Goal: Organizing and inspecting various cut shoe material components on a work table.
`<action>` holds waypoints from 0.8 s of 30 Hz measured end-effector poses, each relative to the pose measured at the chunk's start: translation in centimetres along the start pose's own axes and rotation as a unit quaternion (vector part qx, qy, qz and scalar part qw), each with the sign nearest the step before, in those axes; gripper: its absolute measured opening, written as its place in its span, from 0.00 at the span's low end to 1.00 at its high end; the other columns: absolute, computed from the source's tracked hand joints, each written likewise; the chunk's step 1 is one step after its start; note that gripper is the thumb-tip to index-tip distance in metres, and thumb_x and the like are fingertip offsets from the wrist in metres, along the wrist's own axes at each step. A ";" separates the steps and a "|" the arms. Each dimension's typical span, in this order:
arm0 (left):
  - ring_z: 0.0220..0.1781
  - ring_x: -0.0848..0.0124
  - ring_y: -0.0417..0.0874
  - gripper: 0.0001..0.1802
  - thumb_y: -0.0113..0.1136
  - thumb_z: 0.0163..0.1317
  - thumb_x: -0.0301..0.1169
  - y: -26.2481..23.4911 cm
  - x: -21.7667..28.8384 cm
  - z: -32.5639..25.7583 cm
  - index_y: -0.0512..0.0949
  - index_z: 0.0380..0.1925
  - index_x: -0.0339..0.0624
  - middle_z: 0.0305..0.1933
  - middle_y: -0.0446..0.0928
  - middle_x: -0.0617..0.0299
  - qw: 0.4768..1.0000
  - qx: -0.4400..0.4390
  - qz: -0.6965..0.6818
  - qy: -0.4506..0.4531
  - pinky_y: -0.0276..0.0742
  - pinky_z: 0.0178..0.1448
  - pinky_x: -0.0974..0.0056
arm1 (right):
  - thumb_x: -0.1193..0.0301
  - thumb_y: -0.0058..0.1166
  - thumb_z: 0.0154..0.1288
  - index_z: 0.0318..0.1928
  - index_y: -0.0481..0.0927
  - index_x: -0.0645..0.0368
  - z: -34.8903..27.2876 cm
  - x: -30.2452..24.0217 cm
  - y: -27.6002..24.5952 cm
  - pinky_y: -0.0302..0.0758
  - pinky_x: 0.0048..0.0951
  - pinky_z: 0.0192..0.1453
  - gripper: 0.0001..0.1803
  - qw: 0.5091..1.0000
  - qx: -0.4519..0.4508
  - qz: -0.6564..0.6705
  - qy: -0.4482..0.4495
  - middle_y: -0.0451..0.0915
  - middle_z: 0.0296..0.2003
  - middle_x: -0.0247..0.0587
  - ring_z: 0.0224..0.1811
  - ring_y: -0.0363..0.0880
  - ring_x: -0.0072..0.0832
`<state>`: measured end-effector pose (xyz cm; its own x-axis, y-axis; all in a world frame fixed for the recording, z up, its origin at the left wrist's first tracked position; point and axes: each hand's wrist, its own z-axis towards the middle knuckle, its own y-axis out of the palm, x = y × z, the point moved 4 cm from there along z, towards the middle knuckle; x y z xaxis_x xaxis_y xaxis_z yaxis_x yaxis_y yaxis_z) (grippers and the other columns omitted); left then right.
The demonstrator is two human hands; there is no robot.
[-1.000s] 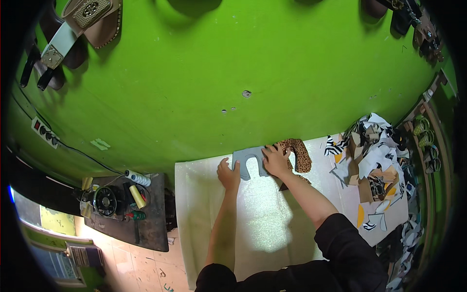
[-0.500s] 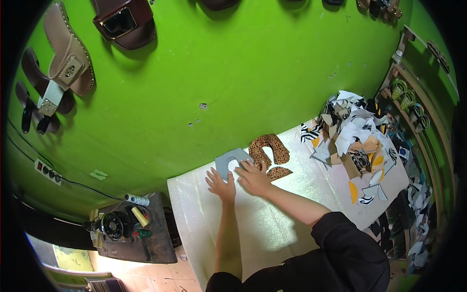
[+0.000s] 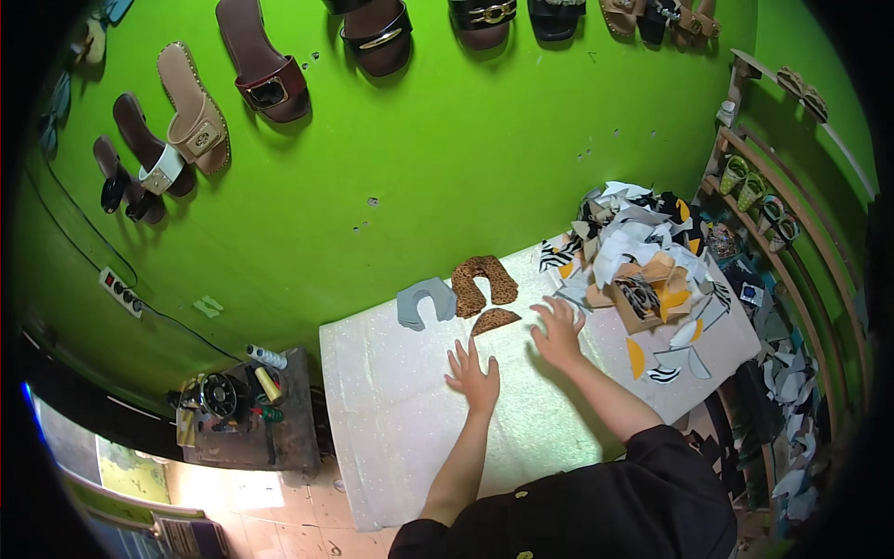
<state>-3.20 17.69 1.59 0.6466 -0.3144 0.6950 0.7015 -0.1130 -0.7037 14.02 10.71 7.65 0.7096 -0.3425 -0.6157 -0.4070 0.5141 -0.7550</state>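
Observation:
Both of my hands are empty above the pale, glittery table cover point(image 3: 391, 419). My left hand point(image 3: 475, 377) has its fingers spread, just below a half-moon piece of leopard-print material point(image 3: 495, 321). To the right of that piece, my right hand point(image 3: 559, 335) is open too, its fingers apart and slightly curled. At the table's far edge lies a stack of grey U-shaped pieces point(image 3: 410, 305). A leopard-print U-shaped stack point(image 3: 466, 289) lies close against its right side. Neither hand touches any of these pieces.
A heap of scraps point(image 3: 624, 233) in white, zebra and yellow covers the table's right end, with an open cardboard box point(image 3: 643, 321) in it. Sandals point(image 3: 270, 88) hang on the green wall. A sewing machine point(image 3: 219, 396) stands at left; a shoe rack point(image 3: 778, 205) at right.
My hands have lifted off the grey stack and moved right and nearer to me, fingers spread. The stack now lies uncovered. The view has also shifted, showing more sandals.

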 end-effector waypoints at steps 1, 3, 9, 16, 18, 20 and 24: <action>0.75 0.50 0.40 0.35 0.56 0.56 0.39 0.0 1.0 -0.3 0.60 0.66 0.54 0.73 0.47 0.52 1.000 0.001 -0.002 -0.001 0.27 0.65 0.30 | 0.65 0.52 0.55 0.52 0.73 0.47 0.2 1.0 -1.6 0.39 0.63 0.65 0.21 1.000 0.019 -0.015 -0.012 0.64 0.59 0.40 0.66 0.53 0.42; 0.75 0.50 0.41 0.33 0.55 0.56 0.38 0.0 3.1 -0.5 0.63 0.64 0.54 0.73 0.49 0.53 0.999 -0.008 0.015 0.027 0.26 0.65 0.30 | 0.66 0.52 0.55 0.51 0.74 0.46 1.2 3.1 -4.6 0.40 0.64 0.64 0.20 0.997 0.049 -0.057 -0.015 0.65 0.59 0.39 0.66 0.54 0.42; 0.75 0.54 0.43 0.27 0.56 0.54 0.35 1.6 7.5 -1.7 0.72 0.58 0.58 0.73 0.51 0.55 0.998 0.049 -0.018 0.040 0.26 0.64 0.29 | 0.68 0.51 0.54 0.49 0.79 0.41 8.4 9.1 -13.6 0.40 0.69 0.63 0.19 0.980 0.093 -0.178 0.000 0.61 0.64 0.40 0.68 0.50 0.45; 0.74 0.55 0.46 0.22 0.54 0.56 0.36 6.7 16.3 -4.0 0.75 0.53 0.57 0.71 0.55 0.57 0.994 0.026 -0.014 0.103 0.28 0.64 0.30 | 0.70 0.46 0.53 0.47 0.81 0.45 14.2 18.4 -18.4 0.37 0.70 0.65 0.20 0.979 -0.028 -0.200 0.000 0.70 0.59 0.30 0.66 0.59 0.32; 0.74 0.56 0.46 0.22 0.54 0.55 0.36 7.5 17.7 -3.6 0.75 0.53 0.57 0.71 0.55 0.57 0.994 0.033 -0.019 0.098 0.28 0.64 0.30 | 0.70 0.45 0.54 0.43 0.83 0.49 13.4 18.8 -18.0 0.39 0.69 0.65 0.17 0.976 -0.027 -0.204 -0.072 0.76 0.53 0.29 0.61 0.66 0.28; 0.74 0.57 0.48 0.22 0.53 0.55 0.36 8.8 19.4 -3.0 0.75 0.53 0.55 0.71 0.56 0.57 0.993 0.027 -0.025 0.111 0.30 0.66 0.33 | 0.70 0.45 0.55 0.41 0.83 0.53 12.1 20.1 -18.0 0.41 0.67 0.65 0.16 0.976 -0.020 -0.187 -0.113 0.78 0.51 0.30 0.58 0.69 0.27; 0.72 0.56 0.52 0.27 0.54 0.55 0.37 11.9 23.2 -0.5 0.69 0.58 0.49 0.70 0.57 0.54 0.985 0.003 -0.029 0.168 0.36 0.68 0.37 | 0.71 0.45 0.57 0.40 0.82 0.54 10.3 21.4 -19.2 0.42 0.63 0.65 0.14 0.982 -0.041 -0.126 -0.136 0.78 0.50 0.32 0.59 0.69 0.30</action>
<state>20.01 8.59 9.23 0.4698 -0.6015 0.6461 0.7371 -0.1355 -0.6621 42.98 1.64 11.28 0.9162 -0.2232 -0.3328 -0.2357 0.3715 -0.8980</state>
